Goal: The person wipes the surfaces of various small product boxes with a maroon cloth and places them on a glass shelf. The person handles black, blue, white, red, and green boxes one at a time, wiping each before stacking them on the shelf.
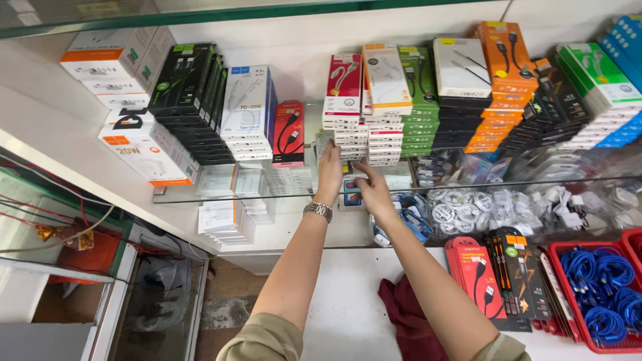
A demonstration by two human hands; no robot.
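Observation:
Both my arms reach up to a glass shelf [221,194] stacked with boxed cables and chargers. My left hand [329,170], with a metal watch on its wrist, rests its fingers against a stack of white and red boxes [348,134]. My right hand [374,190] is just below and to the right, its fingers on a small box with a blue picture [351,194] on the shelf. Whether either hand truly grips its box is unclear.
Black boxes [190,100], white boxes [247,110], green boxes [418,100] and orange boxes [498,73] fill the shelf. Coiled white cables in bags [468,207] lie underneath. On the white counter are a dark red cloth [404,314], red and black cable packs [495,281] and a red basket [568,294] of blue cables.

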